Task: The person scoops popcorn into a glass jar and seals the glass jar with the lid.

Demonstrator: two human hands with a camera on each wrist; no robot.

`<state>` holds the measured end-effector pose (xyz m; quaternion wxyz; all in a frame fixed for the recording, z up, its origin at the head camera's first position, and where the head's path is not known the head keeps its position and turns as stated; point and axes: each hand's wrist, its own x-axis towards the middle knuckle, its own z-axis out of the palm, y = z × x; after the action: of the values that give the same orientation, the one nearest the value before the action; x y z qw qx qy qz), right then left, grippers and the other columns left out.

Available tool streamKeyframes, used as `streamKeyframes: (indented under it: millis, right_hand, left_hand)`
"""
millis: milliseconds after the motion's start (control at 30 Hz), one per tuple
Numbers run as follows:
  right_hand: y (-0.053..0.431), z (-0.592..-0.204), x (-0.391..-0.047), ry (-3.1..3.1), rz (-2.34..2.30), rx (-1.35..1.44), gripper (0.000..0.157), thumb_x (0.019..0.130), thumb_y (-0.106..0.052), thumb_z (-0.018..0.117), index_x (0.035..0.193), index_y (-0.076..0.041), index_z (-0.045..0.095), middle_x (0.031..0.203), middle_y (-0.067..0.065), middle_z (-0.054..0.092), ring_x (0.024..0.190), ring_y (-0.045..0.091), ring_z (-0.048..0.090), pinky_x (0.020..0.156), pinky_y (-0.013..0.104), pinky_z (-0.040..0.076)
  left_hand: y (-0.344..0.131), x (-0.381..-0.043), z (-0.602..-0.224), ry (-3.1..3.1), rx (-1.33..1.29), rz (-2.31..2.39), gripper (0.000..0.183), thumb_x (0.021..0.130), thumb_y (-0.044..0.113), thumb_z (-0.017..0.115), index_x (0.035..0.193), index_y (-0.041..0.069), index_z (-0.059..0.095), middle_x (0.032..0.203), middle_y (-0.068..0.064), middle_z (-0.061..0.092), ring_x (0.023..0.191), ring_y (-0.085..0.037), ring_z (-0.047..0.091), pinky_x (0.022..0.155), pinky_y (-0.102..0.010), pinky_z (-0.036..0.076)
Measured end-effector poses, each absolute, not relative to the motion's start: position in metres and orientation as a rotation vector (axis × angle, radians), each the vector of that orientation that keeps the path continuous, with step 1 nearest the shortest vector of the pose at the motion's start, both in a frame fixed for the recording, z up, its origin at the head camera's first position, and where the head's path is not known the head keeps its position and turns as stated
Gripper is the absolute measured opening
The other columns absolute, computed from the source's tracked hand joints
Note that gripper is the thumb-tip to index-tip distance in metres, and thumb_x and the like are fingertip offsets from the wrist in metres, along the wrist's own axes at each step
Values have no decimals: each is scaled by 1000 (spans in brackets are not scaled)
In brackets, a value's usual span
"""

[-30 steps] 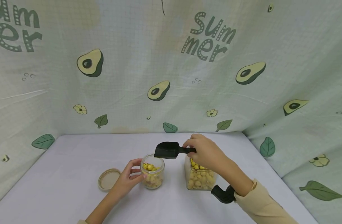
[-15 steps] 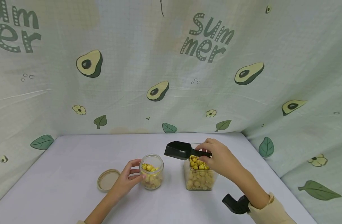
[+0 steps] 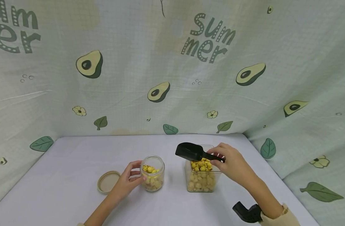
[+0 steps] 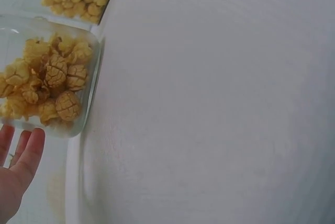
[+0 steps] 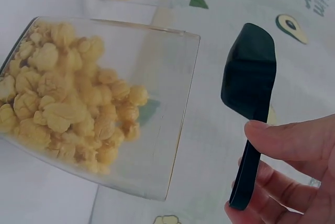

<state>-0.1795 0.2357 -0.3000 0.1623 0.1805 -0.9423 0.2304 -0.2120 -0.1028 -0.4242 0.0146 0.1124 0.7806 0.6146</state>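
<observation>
My right hand [image 3: 231,161] pinches the handle of a black scoop [image 3: 189,152] and holds it above the clear square container [image 3: 190,182] of yellow popcorn. In the right wrist view the scoop [image 5: 251,72] is beside the container's open top, thumb on one side of the handle and fingers on the other. My left hand [image 3: 130,179] grips the side of a round glass jar [image 3: 153,188], thumb in front and fingers toward the back. The jar stands upright without its lid, partly filled with popcorn [image 4: 52,77].
A round beige lid [image 3: 108,182] lies on the white table [image 3: 84,163], left of the jar. Behind the table hangs a light cloth [image 3: 127,56] printed with avocados and leaves. A black curved piece [image 3: 247,213] juts from the right wrist.
My right hand has carried the scoop rightward, away from above the jar to over the square container. My left hand and the jar have stayed in place.
</observation>
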Motion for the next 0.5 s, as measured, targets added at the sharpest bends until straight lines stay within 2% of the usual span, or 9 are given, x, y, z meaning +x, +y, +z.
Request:
streamKeyframes:
  millis: [500]
  right_hand:
    - [260,-308,-174,-2660,682,419,27,76,-7,75,101,-12,69,86,-6,60,76,10,53,64,22,52]
  left_hand:
    - [-103,-209,-418,2414,346,1918,56,82,12,70,131,8,44,132,-14,46,105,-21,52,83,-20,50]
